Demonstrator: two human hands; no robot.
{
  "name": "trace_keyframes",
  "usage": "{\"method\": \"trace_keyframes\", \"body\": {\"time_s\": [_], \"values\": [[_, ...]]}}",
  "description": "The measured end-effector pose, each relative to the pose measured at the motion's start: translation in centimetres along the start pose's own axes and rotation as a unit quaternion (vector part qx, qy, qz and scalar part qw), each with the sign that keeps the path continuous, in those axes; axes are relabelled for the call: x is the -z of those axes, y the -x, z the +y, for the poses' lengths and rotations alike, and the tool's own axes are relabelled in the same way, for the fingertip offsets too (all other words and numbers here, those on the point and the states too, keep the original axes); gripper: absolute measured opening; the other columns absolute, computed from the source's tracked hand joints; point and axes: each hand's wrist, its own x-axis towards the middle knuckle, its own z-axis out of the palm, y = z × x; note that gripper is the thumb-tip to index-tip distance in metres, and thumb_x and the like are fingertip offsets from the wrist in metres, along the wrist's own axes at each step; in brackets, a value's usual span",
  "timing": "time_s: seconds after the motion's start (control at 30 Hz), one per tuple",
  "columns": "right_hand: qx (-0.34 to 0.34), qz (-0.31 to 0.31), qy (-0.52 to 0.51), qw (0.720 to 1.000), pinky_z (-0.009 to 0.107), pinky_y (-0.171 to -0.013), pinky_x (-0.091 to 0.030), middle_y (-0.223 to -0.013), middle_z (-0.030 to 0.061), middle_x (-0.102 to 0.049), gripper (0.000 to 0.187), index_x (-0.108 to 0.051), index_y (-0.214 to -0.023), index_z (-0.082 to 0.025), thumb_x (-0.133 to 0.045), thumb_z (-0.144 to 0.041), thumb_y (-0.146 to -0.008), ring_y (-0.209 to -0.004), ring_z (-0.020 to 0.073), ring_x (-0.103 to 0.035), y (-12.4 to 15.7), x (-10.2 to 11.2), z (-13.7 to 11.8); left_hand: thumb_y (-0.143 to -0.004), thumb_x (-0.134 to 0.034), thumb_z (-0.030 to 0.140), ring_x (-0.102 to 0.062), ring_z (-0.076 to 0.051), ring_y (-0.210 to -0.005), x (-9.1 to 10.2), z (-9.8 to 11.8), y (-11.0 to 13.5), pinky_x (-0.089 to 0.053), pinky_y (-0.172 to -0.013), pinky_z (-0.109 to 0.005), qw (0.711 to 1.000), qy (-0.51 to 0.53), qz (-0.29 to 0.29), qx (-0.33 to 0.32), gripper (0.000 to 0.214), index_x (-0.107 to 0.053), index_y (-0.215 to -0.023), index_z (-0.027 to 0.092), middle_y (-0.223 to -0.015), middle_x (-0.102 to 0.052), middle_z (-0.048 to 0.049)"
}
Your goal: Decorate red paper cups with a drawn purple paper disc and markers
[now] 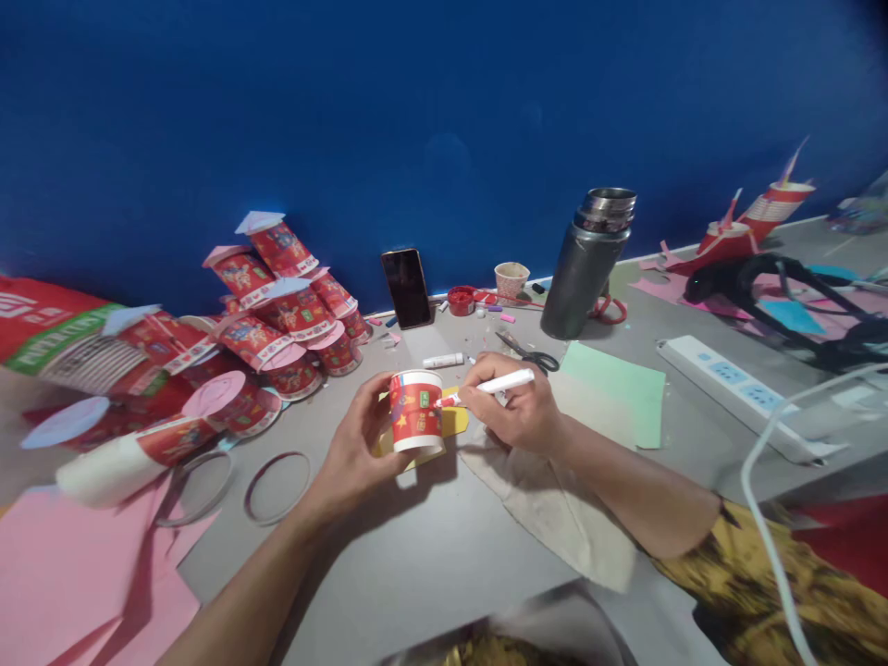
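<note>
A red printed paper cup (414,416) with a white rim is gripped by my left hand (364,425), fingers behind it and thumb near its base. My right hand (517,407) pinches a white marker (510,380), its tip at the cup's right side; whether the tip touches the cup I cannot tell. Yellow paper (454,422) lies behind and below the cup. Under my right forearm is a cream cloth (555,523). A white marker-like stick (442,361) rests on the table just beyond the cup.
Several red cups with paper tops (298,310) are piled at left, near tape rings (277,487) and pink paper (62,564). A phone (406,289) leans on the blue wall. A dark flask (586,268), scissors (531,354), green paper (617,388) and a power strip (735,393) stand or lie rightward.
</note>
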Motion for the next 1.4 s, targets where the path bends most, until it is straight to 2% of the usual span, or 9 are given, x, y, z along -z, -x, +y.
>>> {"method": "trace_keyframes", "body": {"time_s": [0.2, 0.57, 0.73, 1.0, 1.2, 1.4], "values": [[0.004, 0.004, -0.006, 1.0, 0.026, -0.058, -0.045, -0.071, -0.0011, -0.065, 0.014, -0.063, -0.081, -0.02, -0.066, -0.021, -0.095, -0.057, 0.0111, -0.054, -0.05, -0.04, -0.13, -0.073, -0.093, 0.032, -0.059, -0.036, -0.138, 0.06, -0.23, 0.0, -0.048, -0.117, -0.05, 1.0, 0.017, 0.001, -0.003, 0.081, -0.052, -0.142, 0.029, -0.146, -0.06, -0.012], [-0.001, -0.027, -0.022, 0.999, 0.026, -0.056, -0.044, -0.068, -0.002, -0.063, 0.014, -0.061, -0.079, -0.021, -0.065, -0.019, -0.093, -0.056, 0.0111, -0.054, 0.06, 0.02, -0.37, -0.075, -0.092, 0.027, -0.061, -0.033, -0.137, 0.17, -0.62, -0.07, -0.05, -0.116, -0.047, 0.999, 0.012, -0.001, -0.033, 0.079, -0.053, -0.144, 0.031, -0.145, -0.061, -0.0097], [-0.016, -0.004, -0.012, 1.0, 0.026, -0.057, -0.045, -0.072, -0.0003, -0.066, 0.013, -0.064, -0.082, -0.02, -0.066, -0.022, -0.095, -0.057, 0.0113, -0.055, 0.13, 0.03, -0.44, -0.076, -0.091, 0.024, -0.06, -0.032, -0.138, 0.23, -0.53, -0.18, -0.05, -0.117, -0.046, 0.999, 0.01, -0.007, -0.043, 0.078, -0.053, -0.144, 0.032, -0.148, -0.059, -0.009], [-0.005, -0.033, -0.052, 0.998, 0.025, -0.055, -0.044, -0.069, -0.0009, -0.066, 0.012, -0.064, -0.08, -0.02, -0.065, -0.018, -0.092, -0.057, 0.0115, -0.056, 0.01, 0.07, -0.51, -0.07, -0.093, 0.027, -0.062, -0.033, -0.134, -0.03, -0.12, -0.33, -0.051, -0.115, -0.048, 0.999, 0.027, 0.007, -0.039, 0.08, -0.054, -0.14, 0.029, -0.144, -0.061, -0.0106], [-0.023, -0.022, -0.034, 0.999, 0.027, -0.057, -0.045, -0.071, 0.0002, -0.067, 0.014, -0.064, -0.08, -0.02, -0.066, -0.022, -0.094, -0.058, 0.012, -0.057, 0.0, 0.11, -0.68, -0.072, -0.093, 0.026, -0.062, -0.031, -0.133, 0.08, -0.15, -0.39, -0.052, -0.113, -0.044, 0.998, 0.037, 0.007, -0.045, 0.078, -0.055, -0.14, 0.029, -0.142, -0.061, -0.0098], [0.003, -0.04, -0.062, 0.997, 0.026, -0.057, -0.045, -0.069, -0.0012, -0.066, 0.012, -0.064, -0.08, -0.02, -0.066, -0.018, -0.092, -0.058, 0.0115, -0.057, 0.03, 0.05, -0.48, -0.072, -0.093, 0.028, -0.061, -0.032, -0.134, 0.17, -0.28, -0.34, -0.052, -0.113, -0.045, 0.998, 0.034, 0.002, -0.043, 0.08, -0.054, -0.141, 0.03, -0.143, -0.059, -0.0098]]}}
